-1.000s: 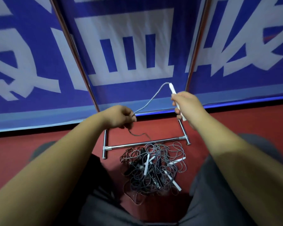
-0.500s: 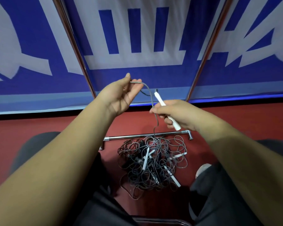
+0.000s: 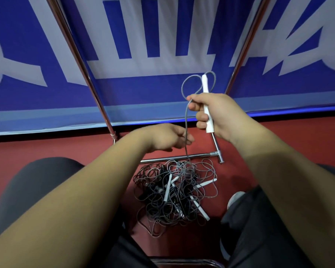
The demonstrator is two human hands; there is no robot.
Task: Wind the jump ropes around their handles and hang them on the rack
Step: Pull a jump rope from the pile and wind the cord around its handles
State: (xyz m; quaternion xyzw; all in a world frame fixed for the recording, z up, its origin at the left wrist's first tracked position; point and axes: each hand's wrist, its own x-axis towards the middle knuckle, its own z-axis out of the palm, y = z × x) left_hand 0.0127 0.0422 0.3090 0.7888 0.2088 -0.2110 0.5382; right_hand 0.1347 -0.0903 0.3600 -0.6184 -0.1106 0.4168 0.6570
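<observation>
My right hand (image 3: pixel 215 115) grips a white jump-rope handle (image 3: pixel 205 85) upright, with one grey loop of cord (image 3: pixel 184 84) lying around its top. The cord runs down from my thumb past my left hand (image 3: pixel 168 137) into a tangled pile of grey ropes and white handles (image 3: pixel 176 192) on the red floor. My left hand sits lower, fingers curled loosely at the hanging cord; whether it pinches the cord is unclear. The chrome rack (image 3: pixel 182 157) stands behind the pile, its base bar on the floor and two uprights rising.
A blue banner with large white characters (image 3: pixel 162 55) fills the background behind the rack. My knees in dark trousers (image 3: pixel 37 180) flank the pile. A shoe tip (image 3: pixel 235 198) shows right of the ropes. A chair's metal edge (image 3: pixel 182 261) is at the bottom.
My left hand dropped from beside the handle's top down to the hanging cord. My right hand rose and turned the handle upright; a loop of cord now lies around it.
</observation>
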